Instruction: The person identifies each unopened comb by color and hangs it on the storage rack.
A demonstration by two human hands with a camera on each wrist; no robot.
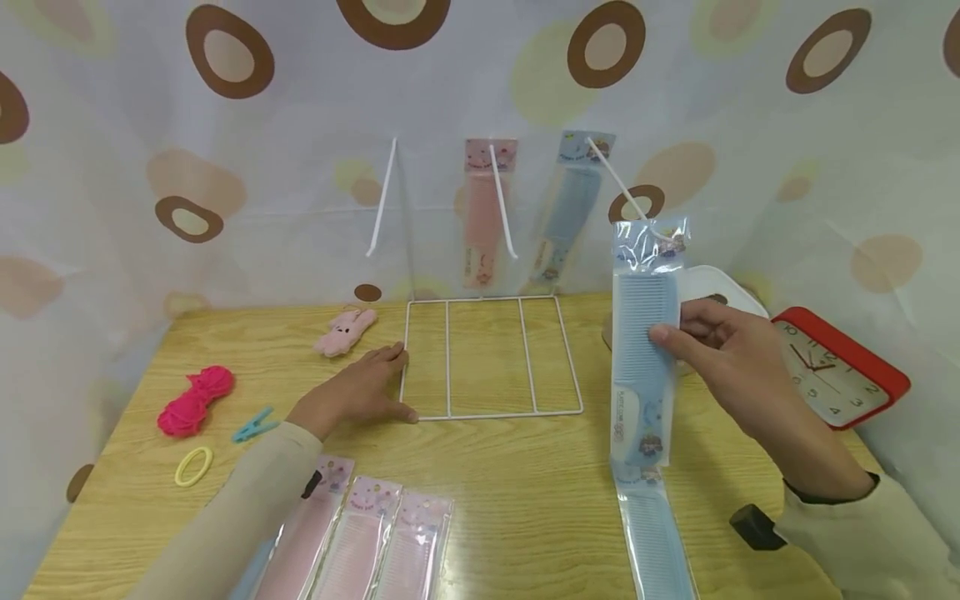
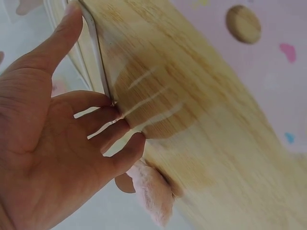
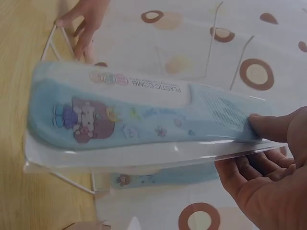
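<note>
My right hand (image 1: pixel 738 367) pinches a blue comb in a clear packet (image 1: pixel 647 333), thumb in front and fingers behind. The packet hangs upright, its printed header right at the tip of the white right prong (image 1: pixel 618 179). My left hand (image 1: pixel 360 387) lies spread at the left side of the white wire rack (image 1: pixel 480 416), thumb by the front corner and fingertips along the side wire (image 2: pixel 98 52). A packaged pink comb (image 1: pixel 482 208) hangs on the middle prong (image 1: pixel 501 200), and another packaged blue comb (image 1: pixel 573 204) hangs tilted on the right one.
Packaged pink combs (image 1: pixel 360 533) lie front left, and a packaged blue comb (image 1: pixel 656 542) lies front right. A red clock (image 1: pixel 832 367) stands at the right. On the left are a pink plush (image 1: pixel 345 331), pink bow (image 1: pixel 197 402), blue clip (image 1: pixel 255 425) and yellow ring (image 1: pixel 193 467).
</note>
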